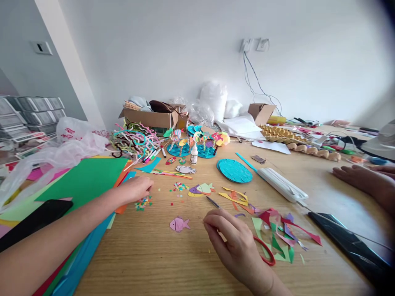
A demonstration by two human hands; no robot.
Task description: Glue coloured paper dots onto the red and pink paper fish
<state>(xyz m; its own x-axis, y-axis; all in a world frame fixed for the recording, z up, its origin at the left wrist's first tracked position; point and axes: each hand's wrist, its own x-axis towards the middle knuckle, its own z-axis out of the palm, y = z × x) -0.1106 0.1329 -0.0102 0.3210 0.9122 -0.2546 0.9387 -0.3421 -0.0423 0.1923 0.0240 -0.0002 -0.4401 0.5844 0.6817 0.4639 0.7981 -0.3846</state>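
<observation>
My left hand (138, 190) is closed, fingers curled down at the edge of a small heap of paper confetti (143, 204); whatever it grips is hidden. Thumb and forefinger of my right hand (231, 242) come together in a pinch above the table, and I cannot make out anything between them. A pink paper fish (179, 224) with a drawn eye and gill lies flat between my hands. Beyond it are overlapped purple, yellow and pale green paper fish (203, 189) and a second confetti heap (180, 186). Red-handled scissors (268, 253) lie partly under my right hand, near a dark pen (212, 201).
Coloured paper sheets (89, 176) and a black phone (49, 213) lie left. Blue discs (236, 170), a glue bottle (194, 155) and pipe cleaners (135, 142) stand farther back. Paper scraps (277, 234), a white power strip (282, 185) and another person's hand (354, 176) are right.
</observation>
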